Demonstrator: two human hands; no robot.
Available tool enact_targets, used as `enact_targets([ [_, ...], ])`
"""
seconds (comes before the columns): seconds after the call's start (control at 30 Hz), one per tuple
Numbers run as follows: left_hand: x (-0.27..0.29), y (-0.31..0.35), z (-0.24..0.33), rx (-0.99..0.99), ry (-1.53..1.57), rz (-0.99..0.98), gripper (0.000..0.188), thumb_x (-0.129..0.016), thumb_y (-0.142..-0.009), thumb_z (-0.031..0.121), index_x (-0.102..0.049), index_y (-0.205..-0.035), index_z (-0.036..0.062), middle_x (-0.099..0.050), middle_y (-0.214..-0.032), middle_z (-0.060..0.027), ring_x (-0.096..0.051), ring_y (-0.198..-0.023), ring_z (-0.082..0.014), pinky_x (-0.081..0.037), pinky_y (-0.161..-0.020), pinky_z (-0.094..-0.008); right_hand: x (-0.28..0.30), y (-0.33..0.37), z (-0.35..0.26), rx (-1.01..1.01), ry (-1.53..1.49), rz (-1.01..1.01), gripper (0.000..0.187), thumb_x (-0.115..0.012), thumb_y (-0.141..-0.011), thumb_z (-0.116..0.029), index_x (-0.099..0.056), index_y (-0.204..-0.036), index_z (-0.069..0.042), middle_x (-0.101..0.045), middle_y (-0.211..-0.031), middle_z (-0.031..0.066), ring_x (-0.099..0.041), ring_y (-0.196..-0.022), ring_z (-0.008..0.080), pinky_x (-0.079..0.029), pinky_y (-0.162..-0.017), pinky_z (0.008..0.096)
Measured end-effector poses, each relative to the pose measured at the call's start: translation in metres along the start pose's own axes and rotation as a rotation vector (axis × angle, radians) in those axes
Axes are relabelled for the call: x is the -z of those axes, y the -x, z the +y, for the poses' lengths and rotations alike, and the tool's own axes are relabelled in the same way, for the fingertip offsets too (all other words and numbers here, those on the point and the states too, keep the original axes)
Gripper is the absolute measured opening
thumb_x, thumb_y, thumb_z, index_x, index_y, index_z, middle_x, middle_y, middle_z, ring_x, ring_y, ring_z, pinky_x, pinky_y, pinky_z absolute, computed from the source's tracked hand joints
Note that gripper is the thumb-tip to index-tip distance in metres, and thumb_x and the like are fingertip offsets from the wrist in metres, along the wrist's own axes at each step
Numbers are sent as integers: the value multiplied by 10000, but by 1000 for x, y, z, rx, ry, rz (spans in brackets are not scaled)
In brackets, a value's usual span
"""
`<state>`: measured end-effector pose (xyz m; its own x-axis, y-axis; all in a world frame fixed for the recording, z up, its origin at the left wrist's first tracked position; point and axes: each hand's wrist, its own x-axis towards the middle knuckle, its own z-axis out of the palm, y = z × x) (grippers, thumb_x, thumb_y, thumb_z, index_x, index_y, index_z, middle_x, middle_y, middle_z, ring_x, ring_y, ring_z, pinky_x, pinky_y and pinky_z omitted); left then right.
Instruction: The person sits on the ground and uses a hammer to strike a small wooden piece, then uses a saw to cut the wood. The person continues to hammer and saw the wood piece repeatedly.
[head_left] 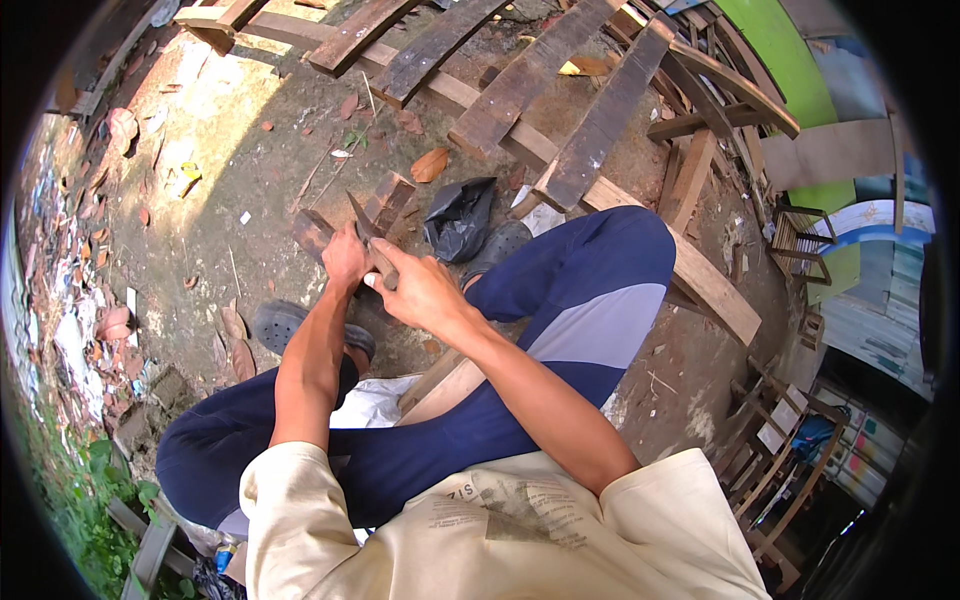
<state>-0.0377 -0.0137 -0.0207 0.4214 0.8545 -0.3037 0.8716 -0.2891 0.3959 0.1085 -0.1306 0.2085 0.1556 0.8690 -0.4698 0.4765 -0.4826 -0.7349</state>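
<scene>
My right hand (420,292) is closed around the brown handle of a knife (361,215), whose narrow blade points up and away from me. Close beside the blade is my left hand (346,256), its fingers curled shut; what they pinch, if anything, is hidden. Just past my hands, two short dark wood pieces (389,200) lie on the ground at an angle to each other. Whether they join behind the knife cannot be seen.
Beyond my feet, dark planks (535,80) lie across a long timber rail (440,90). A crumpled black plastic bag (458,218) is by my right shoe (500,245). Scrap timber (690,175) is piled at the right, with dry leaves and litter (110,325) at the left.
</scene>
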Motion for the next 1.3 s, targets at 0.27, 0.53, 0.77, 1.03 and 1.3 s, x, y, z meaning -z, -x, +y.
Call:
enact_targets([
  [0.27,3,12,8,35,-54,4,630,-755,-777,425,-570,-1186,-18,-694,-1075,-240,-670,-1056,-408,-544,-895,-498,32,94,-31,59,24,36,609,-667,-952,-283,-462,-1509,-149,-665,-722,279,-664,-752,502,-555,-730,538],
  [0.53,2,4,5,-35,-37,9,606,-763,-774,397,-565,-1166,-19,-693,-1054,-229,-673,-1040,-400,-555,-862,-489,11,33,-10,-39,57,-18,594,-676,-942,-291,-491,-1487,-141,-714,-873,269,-671,-854,519,-549,-797,564],
  [0.77,-1,11,2,-11,-26,29,641,-785,-738,402,-556,-1166,-17,-693,-1061,-221,-668,-1053,-391,-557,-865,-489,18,58,-18,-22,42,27,563,-680,-944,-288,-523,-1470,-165,-688,-788,278,-670,-750,505,-557,-725,549],
  [1.03,10,8,12,19,-41,-28,647,-797,-743,420,-550,-1149,-20,-688,-1079,-215,-662,-1070,-395,-548,-897,-492,18,87,-12,18,17,50,605,-668,-946,-262,-461,-1513,-213,-692,-845,300,-665,-830,530,-528,-790,588],
  [1.3,-17,-3,-4,29,6,4,621,-797,-738,400,-553,-1147,2,-683,-1095,-207,-662,-1073,-385,-549,-887,-498,-15,-23,4,-29,94,1,605,-666,-946,-231,-469,-1514,-164,-702,-838,270,-683,-788,477,-560,-740,511],
])
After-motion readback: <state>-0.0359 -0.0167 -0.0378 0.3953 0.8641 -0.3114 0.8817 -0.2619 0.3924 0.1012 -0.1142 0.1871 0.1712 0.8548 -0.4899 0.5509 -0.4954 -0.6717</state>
